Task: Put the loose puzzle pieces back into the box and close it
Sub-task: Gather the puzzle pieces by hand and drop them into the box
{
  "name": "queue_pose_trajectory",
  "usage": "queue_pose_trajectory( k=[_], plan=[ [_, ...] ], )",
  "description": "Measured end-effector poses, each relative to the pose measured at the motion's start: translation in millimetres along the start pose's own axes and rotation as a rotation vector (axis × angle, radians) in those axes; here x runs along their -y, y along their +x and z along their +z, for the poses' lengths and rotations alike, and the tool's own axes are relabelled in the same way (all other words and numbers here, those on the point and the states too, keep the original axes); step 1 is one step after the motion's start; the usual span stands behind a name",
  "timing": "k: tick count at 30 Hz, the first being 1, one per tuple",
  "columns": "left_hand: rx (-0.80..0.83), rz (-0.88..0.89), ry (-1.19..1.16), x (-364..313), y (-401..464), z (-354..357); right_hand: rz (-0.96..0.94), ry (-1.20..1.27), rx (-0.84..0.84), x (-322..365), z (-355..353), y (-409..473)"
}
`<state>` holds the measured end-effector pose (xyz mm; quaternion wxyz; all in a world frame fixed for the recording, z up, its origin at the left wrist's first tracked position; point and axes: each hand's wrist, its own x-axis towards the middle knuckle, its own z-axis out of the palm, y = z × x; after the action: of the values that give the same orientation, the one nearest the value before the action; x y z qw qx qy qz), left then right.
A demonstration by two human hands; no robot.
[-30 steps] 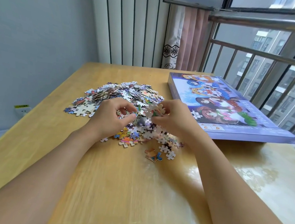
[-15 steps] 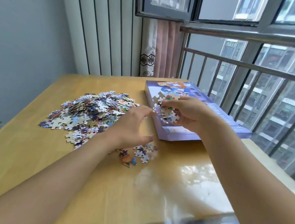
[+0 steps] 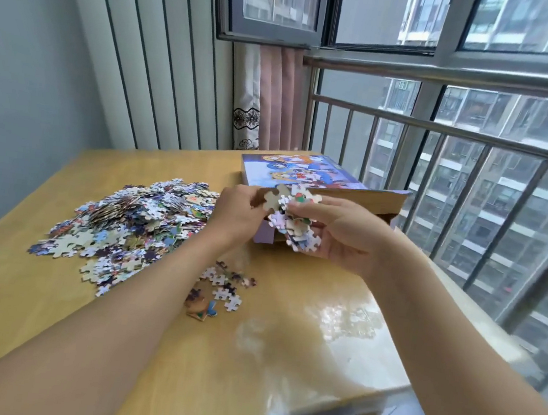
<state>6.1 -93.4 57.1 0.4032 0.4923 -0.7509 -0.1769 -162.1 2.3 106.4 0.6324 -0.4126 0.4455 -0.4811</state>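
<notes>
Head view: a bundle of loose cardboard puzzle pieces (image 3: 293, 225) is clutched in the right hand (image 3: 341, 236); the purple picture-printed box (image 3: 304, 176) lid is lifted by left hand (image 3: 235, 214) fingers. Loading is underway; dropping inside seems next.

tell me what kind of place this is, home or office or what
Most likely a home, on an enclosed balcony high up in an apartment block. A metal railing runs along big windows facing other residential towers, a pink curtain hangs in the corner, and a jigsaw is spread on a wooden table.
</notes>
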Motion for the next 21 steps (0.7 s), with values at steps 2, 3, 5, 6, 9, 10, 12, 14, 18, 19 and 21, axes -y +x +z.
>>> queue_pose_trajectory(
  k=[2, 3, 5, 6, 9, 10, 12, 14, 18, 19, 21],
  plan=[
    [-0.012, -0.012, -0.096, -5.2, 3.2, -3.9, 0.051, 0.010, -0.043, -12.4, -6.7, 5.2],
    [-0.018, -0.006, -0.130, -7.2, 5.1, -5.8, 0.087, 0.026, -0.064, -17.8, -10.7, 9.7],
    [-0.030, 0.002, -0.144, -10.7, 7.4, -8.1, 0.163, 0.059, -0.123, -25.3, -19.6, 19.9],
    [-0.034, 0.001, -0.144, -12.0, 8.4, -9.0, 0.184, 0.083, -0.161, -26.8, -23.7, 26.1],
    [-0.027, -0.004, -0.158, -14.2, 12.2, -12.2, 0.200, 0.196, -0.260, -21.7, -29.0, 37.8],
    [-0.029, 0.002, -0.160, -16.7, 12.9, -14.3, 0.199, 0.218, -0.286, -18.0, -29.0, 40.3],
    [-0.023, 0.009, -0.167, -19.1, 15.4, -17.0, 0.194, 0.263, -0.314, -10.4, -27.1, 44.3],
    [-0.022, 0.016, -0.169, -22.5, 16.1, -20.1, 0.171, 0.301, -0.333, -2.3, -22.7, 46.1],
    [0.001, 0.037, -0.191, -28.2, 15.9, -23.5, 0.144, 0.332, -0.395, 10.0, -16.7, 53.6],
    [0.006, 0.043, -0.194, -29.6, 16.0, -23.9, 0.145, 0.370, -0.422, 12.4, -16.6, 56.9],
    [0.016, 0.050, -0.204, -31.5, 17.0, -23.8, 0.138, 0.494, -0.503, 18.6, -15.0, 62.4]
  ],
)
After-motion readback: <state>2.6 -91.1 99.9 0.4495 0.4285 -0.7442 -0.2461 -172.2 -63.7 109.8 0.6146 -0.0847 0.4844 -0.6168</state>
